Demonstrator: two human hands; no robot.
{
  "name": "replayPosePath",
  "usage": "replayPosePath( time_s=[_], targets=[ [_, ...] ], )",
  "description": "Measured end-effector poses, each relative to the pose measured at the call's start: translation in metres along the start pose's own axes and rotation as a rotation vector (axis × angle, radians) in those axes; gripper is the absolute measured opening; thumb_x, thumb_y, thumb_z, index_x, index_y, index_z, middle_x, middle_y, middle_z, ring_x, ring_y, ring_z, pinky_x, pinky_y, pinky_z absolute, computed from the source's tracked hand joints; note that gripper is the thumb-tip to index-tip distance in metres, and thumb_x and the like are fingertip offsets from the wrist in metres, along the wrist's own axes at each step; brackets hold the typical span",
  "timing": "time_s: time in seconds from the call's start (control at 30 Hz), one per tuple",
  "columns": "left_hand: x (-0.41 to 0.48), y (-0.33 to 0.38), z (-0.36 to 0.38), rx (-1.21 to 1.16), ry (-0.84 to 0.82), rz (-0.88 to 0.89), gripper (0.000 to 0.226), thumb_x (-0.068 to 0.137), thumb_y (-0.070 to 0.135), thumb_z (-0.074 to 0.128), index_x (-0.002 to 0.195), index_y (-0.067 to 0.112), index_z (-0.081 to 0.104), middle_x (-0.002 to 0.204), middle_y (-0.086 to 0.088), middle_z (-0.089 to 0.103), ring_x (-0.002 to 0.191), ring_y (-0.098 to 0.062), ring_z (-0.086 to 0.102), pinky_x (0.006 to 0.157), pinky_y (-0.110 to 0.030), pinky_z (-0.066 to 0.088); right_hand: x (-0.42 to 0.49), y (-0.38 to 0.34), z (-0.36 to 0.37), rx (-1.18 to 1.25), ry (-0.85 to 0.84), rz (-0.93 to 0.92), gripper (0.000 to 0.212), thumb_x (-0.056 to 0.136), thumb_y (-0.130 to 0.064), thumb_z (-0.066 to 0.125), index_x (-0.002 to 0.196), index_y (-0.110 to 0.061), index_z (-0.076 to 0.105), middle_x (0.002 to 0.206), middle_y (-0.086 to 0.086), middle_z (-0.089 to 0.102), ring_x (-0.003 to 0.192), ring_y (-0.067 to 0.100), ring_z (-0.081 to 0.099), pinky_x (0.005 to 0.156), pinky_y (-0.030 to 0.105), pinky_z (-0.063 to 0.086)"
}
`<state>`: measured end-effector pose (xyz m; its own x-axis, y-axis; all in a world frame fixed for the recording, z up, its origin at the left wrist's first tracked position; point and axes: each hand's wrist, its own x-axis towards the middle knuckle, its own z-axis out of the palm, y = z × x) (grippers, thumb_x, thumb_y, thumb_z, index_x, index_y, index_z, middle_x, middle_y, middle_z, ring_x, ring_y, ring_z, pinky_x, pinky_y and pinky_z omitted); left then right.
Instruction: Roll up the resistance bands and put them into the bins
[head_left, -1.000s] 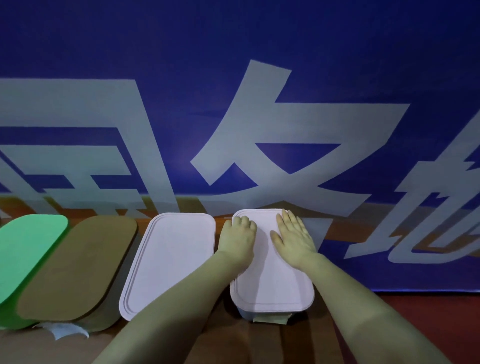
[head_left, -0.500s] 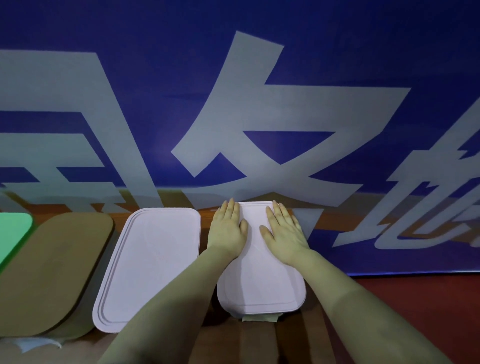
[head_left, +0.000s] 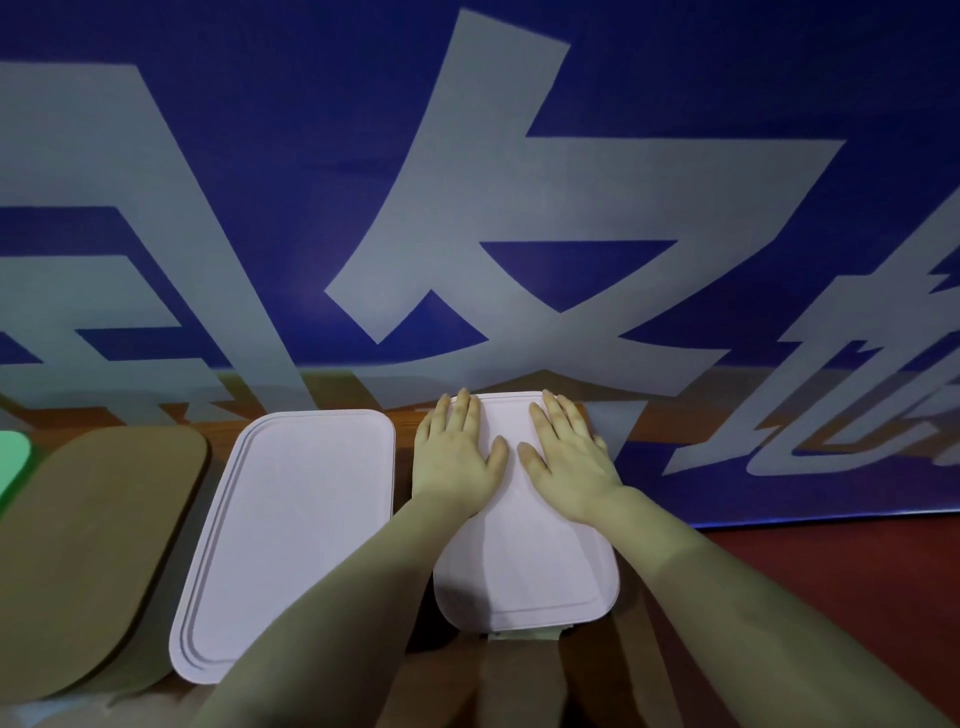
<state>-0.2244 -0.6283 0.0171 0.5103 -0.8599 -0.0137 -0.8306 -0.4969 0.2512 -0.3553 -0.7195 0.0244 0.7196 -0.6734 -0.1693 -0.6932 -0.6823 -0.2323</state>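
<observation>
Item, right-end bin: a pale pink rounded-rectangular plastic lid (head_left: 524, 561) seated on its bin, of whose body I see only a sliver under the near edge; it stands at the right end of the row, its far end close to the banner; its long axis runs straight away from the person.

Item, hands: the left hand (head_left: 457, 457) and right hand (head_left: 571, 467), both laid flat on the far half of that lid; fingers straight, a little spread, pointing away, curled round nothing; thumbs nearly meeting over the centre line; the left hand overhangs the lid's left edge, the right hand lies toward the far right corner; neither is the nearer, and the near half of the lid lies bare between the forearms.

Item, resistance bands: none in view; whether any lie rolled inside the closed bins I cannot tell.

Item, neighbours: a second pale pink lidded bin (head_left: 291, 525) just beside the first, a narrow gap between; a brown rounded lid (head_left: 98, 545) further left; a green lid (head_left: 10, 462) at the edge of sight; every one closed.

Item, setting: a blue banner with large pale grey characters (head_left: 467, 208) behind the row; a wooden tabletop (head_left: 597, 691) beneath.

Judgement: this reads as a press to seat the lid, late in the task; any press on the near end would call for the palms to slide back along the long axis.
</observation>
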Motion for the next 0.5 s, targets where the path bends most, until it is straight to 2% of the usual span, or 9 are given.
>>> replayPosePath(
  time_s=[0.13,0.23,0.27,0.33,0.37,0.43,0.5],
  targets=[
    [-0.004,-0.001,-0.003,-0.078,-0.001,-0.001,0.068,0.096,0.053,0.029,0.152,0.019,0.013,0.16,0.001,0.009,0.148,-0.02,0.006,0.121,-0.037,0.006,-0.002,0.0,0.002,-0.037,0.02,-0.004,0.059,0.101,-0.043,0.021,0.152,-0.019,0.005,0.161,-0.002,-0.005,0.147,0.016,-0.008,0.118,0.051,0.007],
    [-0.01,0.002,-0.01,-0.243,0.044,-0.047,0.061,0.095,0.045,0.039,0.148,0.016,0.026,0.157,-0.002,0.021,0.144,-0.02,0.02,0.118,-0.034,0.015,-0.005,-0.002,0.0,-0.031,0.034,-0.006,0.059,0.101,-0.043,0.021,0.152,-0.018,0.008,0.161,-0.001,-0.003,0.148,0.016,-0.007,0.118,0.05,0.003],
    [-0.012,0.003,-0.012,-0.246,0.079,-0.055,0.056,0.095,0.042,0.04,0.143,0.016,0.033,0.153,-0.004,0.028,0.14,-0.02,0.027,0.116,-0.032,0.019,-0.006,-0.003,0.0,-0.04,0.046,-0.006,0.058,0.101,-0.043,0.022,0.152,-0.017,0.01,0.161,0.0,-0.002,0.148,0.017,-0.005,0.119,0.05,0.002],
    [-0.015,0.006,-0.018,-0.087,0.125,-0.015,0.043,0.095,0.039,0.037,0.13,0.016,0.042,0.139,-0.002,0.041,0.128,-0.019,0.036,0.11,-0.032,0.025,-0.007,-0.005,-0.003,-0.097,0.104,-0.009,0.055,0.1,-0.042,0.025,0.148,-0.015,0.024,0.159,0.005,0.01,0.147,0.021,0.006,0.118,0.048,0.003],
    [-0.016,0.007,-0.02,-0.011,0.123,0.021,0.039,0.095,0.037,0.035,0.126,0.016,0.044,0.134,-0.002,0.043,0.124,-0.018,0.038,0.107,-0.033,0.026,-0.008,-0.006,-0.005,-0.135,0.141,-0.013,0.051,0.099,-0.042,0.027,0.141,-0.015,0.034,0.155,0.009,0.022,0.143,0.024,0.018,0.117,0.047,0.008],
    [-0.017,0.01,-0.024,0.069,0.08,0.065,0.035,0.096,0.035,0.031,0.122,0.017,0.047,0.13,-0.001,0.047,0.121,-0.019,0.04,0.104,-0.034,0.027,-0.01,-0.008,-0.006,-0.204,0.218,-0.047,0.038,0.096,-0.041,0.034,0.119,-0.016,0.052,0.13,0.01,0.048,0.121,0.026,0.043,0.108,0.045,0.024],
    [-0.016,0.015,-0.031,0.107,0.049,0.073,0.035,0.097,0.033,0.029,0.12,0.016,0.049,0.127,-0.001,0.05,0.119,-0.019,0.043,0.103,-0.035,0.028,-0.009,-0.012,-0.007,-0.216,0.293,-0.096,0.03,0.092,-0.037,0.039,0.1,-0.015,0.059,0.104,0.009,0.057,0.1,0.029,0.054,0.095,0.047,0.035]
  ],
)
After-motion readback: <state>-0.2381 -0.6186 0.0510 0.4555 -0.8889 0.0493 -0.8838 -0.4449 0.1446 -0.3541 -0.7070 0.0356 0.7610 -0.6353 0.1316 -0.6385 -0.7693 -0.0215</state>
